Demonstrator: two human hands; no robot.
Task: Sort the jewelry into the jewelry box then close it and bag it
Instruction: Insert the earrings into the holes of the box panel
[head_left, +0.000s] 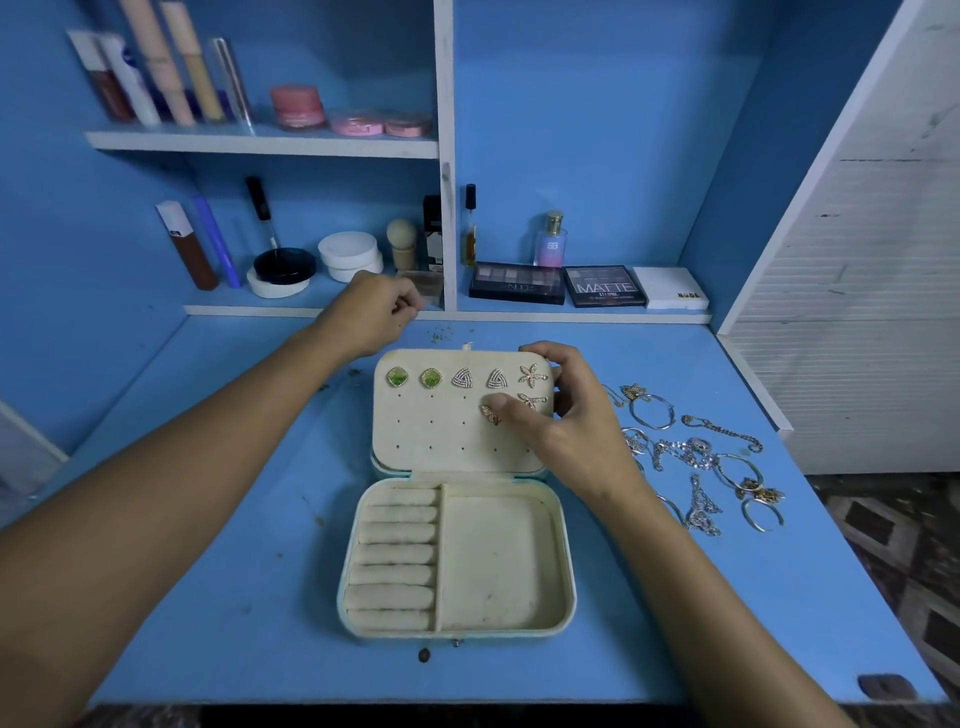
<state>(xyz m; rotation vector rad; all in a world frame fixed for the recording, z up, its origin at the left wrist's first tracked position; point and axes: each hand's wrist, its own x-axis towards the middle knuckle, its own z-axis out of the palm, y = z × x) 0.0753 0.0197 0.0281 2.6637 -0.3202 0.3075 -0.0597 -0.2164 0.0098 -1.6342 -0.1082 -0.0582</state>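
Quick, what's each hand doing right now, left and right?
Left hand: fingers curled behind the lid; whether it holds anything cannot be told.
Right hand: pinching an earring against the lid.

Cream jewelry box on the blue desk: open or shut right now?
Open. The cream jewelry box has its lid laid back, showing mounted earrings, ring rolls and an empty square compartment.

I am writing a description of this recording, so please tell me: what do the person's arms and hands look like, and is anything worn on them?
Both forearms are bare as far as the frame shows: no sleeves in view. The left hand and the right hand carry no gloves, and no rings, watch or bracelet show on the visible fingers and wrists. No markings can be made out.
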